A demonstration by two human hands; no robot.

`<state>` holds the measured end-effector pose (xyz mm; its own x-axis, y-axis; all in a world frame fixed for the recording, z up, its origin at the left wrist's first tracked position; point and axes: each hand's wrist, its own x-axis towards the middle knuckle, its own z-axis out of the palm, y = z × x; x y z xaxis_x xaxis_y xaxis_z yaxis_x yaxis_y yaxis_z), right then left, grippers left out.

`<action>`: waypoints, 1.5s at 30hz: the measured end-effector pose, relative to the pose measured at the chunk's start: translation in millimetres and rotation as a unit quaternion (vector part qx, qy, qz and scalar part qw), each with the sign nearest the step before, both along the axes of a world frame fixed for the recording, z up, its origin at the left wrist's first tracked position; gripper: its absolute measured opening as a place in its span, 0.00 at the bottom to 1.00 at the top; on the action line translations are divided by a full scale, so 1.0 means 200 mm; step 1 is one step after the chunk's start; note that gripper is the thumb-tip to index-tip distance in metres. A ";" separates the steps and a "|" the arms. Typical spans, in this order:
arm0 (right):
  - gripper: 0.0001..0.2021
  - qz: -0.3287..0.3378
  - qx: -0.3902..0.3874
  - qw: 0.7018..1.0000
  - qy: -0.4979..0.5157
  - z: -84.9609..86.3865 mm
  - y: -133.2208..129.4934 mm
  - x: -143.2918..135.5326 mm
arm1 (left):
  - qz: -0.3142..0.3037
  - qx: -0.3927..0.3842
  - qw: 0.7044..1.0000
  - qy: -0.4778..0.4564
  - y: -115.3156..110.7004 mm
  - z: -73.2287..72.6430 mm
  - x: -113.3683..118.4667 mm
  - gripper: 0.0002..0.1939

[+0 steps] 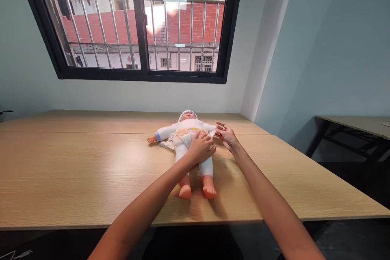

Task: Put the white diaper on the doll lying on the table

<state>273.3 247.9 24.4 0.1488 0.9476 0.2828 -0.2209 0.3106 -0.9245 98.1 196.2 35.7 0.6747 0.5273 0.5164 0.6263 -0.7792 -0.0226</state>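
A baby doll [206, 167] in white clothes and a white cap lies on its back on the table, feet towards me, arms spread. Around its hips is a diaper [185, 132] with a coloured print along the front edge; one side [167, 144] spreads loosely onto the table at the left. My left hand [201, 146] presses on the diaper's front, fingers bent over it towards the right. Beside the doll's hip on the right, my right hand [226, 136] pinches the diaper's white side tab between thumb and finger, other fingers raised. My left hand hides the diaper's middle.
The wooden table [91, 170] has its front edge close to me. Behind it rise a pale wall [122, 95] and a barred window [141, 28]. At the right, beyond a gap, stands another table [359, 128] with dark legs. A white cable [22, 254] shows below at the left.
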 end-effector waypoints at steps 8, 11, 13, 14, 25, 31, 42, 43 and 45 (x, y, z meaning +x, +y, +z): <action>0.21 0.012 0.013 0.999 0.052 0.01 -0.01 -0.02 | 0.020 0.030 0.999 0.027 0.02 -0.01 0.01 0.18; 0.20 0.009 0.019 0.997 0.076 0.01 -0.02 -0.03 | 0.029 0.043 0.998 0.032 0.03 -0.02 0.01 0.17; 0.19 0.004 0.019 0.996 0.083 0.02 -0.02 -0.03 | 0.039 0.051 0.998 0.021 0.03 -0.03 0.01 0.16; 0.18 0.003 0.019 0.996 0.083 0.02 -0.02 -0.03 | 0.041 0.054 0.998 0.013 0.03 -0.04 0.01 0.16; 0.22 0.025 0.024 0.997 0.062 0.02 -0.03 -0.03 | 0.017 0.043 0.999 0.003 0.03 -0.06 0.00 0.21; 0.20 -0.011 0.037 0.999 0.018 0.02 -0.04 -0.07 | 0.013 0.061 0.998 0.029 0.02 -0.04 0.00 0.18; 0.16 -0.001 0.100 0.978 -0.184 0.04 -0.06 -0.14 | -0.068 0.052 0.996 0.004 0.01 -0.03 0.02 0.16; 0.15 0.005 0.105 0.975 -0.196 0.04 -0.06 -0.15 | -0.072 0.044 0.996 0.002 0.01 -0.03 0.02 0.16; 0.15 0.013 0.107 0.971 -0.211 0.04 -0.07 -0.16 | -0.073 0.030 0.997 0.003 -0.01 -0.02 0.02 0.18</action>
<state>240.7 233.4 33.0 -0.0471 0.8621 0.5046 0.1535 0.5054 -0.8491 102.3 195.1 32.0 0.7459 0.3911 0.5391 0.5052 -0.8597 -0.0754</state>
